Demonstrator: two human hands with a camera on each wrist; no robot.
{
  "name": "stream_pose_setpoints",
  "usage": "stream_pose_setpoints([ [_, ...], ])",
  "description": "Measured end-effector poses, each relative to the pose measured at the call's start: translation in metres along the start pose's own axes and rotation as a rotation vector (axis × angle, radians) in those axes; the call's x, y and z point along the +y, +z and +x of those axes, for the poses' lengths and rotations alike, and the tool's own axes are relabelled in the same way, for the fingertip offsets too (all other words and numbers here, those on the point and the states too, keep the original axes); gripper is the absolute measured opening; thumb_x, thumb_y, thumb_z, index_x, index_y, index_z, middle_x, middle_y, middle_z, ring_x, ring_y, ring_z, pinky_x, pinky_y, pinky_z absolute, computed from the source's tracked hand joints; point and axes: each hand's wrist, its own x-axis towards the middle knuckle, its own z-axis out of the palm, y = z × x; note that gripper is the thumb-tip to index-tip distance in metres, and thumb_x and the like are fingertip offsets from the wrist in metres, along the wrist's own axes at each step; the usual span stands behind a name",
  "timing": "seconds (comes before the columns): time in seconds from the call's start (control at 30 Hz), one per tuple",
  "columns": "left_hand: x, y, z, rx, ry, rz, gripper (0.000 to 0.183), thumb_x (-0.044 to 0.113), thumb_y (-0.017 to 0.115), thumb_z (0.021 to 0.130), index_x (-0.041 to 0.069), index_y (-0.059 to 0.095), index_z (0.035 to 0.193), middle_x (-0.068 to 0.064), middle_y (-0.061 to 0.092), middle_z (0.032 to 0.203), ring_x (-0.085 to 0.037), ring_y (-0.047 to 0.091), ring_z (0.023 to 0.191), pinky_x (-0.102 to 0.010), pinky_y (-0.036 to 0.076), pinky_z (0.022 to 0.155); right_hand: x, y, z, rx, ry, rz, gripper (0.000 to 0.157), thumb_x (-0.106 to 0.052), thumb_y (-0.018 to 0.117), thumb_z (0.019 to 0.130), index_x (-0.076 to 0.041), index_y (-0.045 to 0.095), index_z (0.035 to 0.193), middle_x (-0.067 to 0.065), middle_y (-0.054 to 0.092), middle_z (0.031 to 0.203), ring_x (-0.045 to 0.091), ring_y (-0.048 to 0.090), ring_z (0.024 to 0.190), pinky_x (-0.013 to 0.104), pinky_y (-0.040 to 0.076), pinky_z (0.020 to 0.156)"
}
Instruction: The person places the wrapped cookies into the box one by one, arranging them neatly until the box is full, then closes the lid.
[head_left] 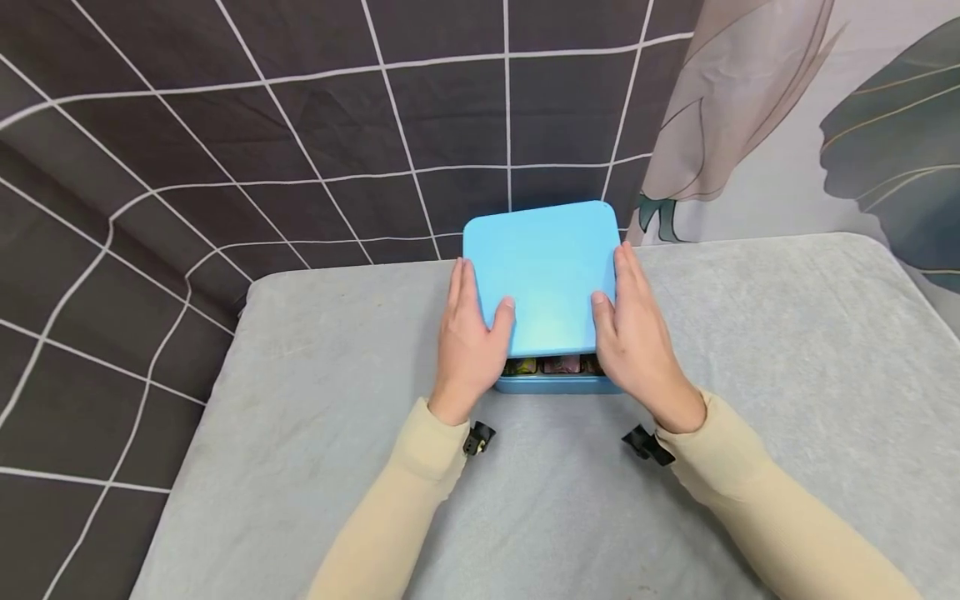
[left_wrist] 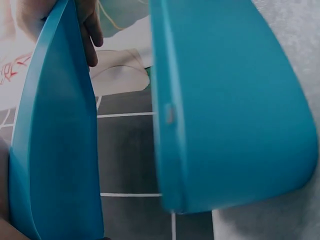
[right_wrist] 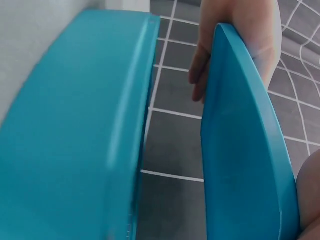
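Note:
Both hands hold a light-blue lid [head_left: 546, 275] over a matching blue box [head_left: 558, 385] in the head view. The left hand [head_left: 471, 350] grips its left edge with the thumb on top, and the right hand [head_left: 637, 346] does the same at the right edge. Below the lid's near edge, small colourful wrapped pieces [head_left: 562, 364] show inside the box; most of the contents are hidden. In the left wrist view a gap separates the lid [left_wrist: 65, 135] from the box [left_wrist: 235, 110]. The right wrist view shows the lid's underside [right_wrist: 240, 145] beside the box wall [right_wrist: 65, 130].
A grey cloth-covered table [head_left: 330, 433] lies under the box. Behind and to the left hangs a dark curtain with a white grid [head_left: 315, 125]; a pale patterned cloth [head_left: 795, 125] hangs at the back right. A small black device [head_left: 478, 438] sits at the left wrist.

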Motion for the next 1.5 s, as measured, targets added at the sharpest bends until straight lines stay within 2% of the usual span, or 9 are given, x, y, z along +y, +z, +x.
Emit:
stream_pose_setpoints([
  [0.37,-0.012,0.019,-0.002,-0.03,-0.062,0.017,0.071,0.033,0.051,0.101,-0.002,0.023,0.158,-0.013,0.017,0.167,-0.029,0.024,0.15,-0.045,0.023,0.12,0.015,0.006,-0.005,-0.013,0.05,-0.014,0.058,-0.011,0.041,0.107,0.012,0.018,0.155,0.026,0.013,0.164,0.037,0.014,0.152,0.052,0.014,0.121],
  [1.03,-0.02,0.036,-0.005,-0.067,-0.08,0.085,0.073,0.032,0.052,0.1,-0.004,0.025,0.156,-0.019,0.019,0.165,-0.033,0.028,0.148,-0.046,0.026,0.119,0.036,0.015,-0.016,-0.069,0.149,-0.047,0.059,-0.011,0.04,0.107,0.014,0.015,0.154,0.031,0.013,0.162,0.039,0.013,0.152,0.05,0.013,0.121],
  [1.5,-0.023,0.042,-0.01,-0.088,-0.071,0.088,0.072,0.031,0.052,0.1,-0.006,0.025,0.156,-0.022,0.018,0.165,-0.033,0.028,0.148,-0.047,0.028,0.118,0.042,0.017,-0.021,-0.097,0.164,-0.071,0.059,-0.01,0.038,0.107,0.016,0.013,0.154,0.034,0.012,0.161,0.041,0.012,0.151,0.051,0.012,0.121],
])
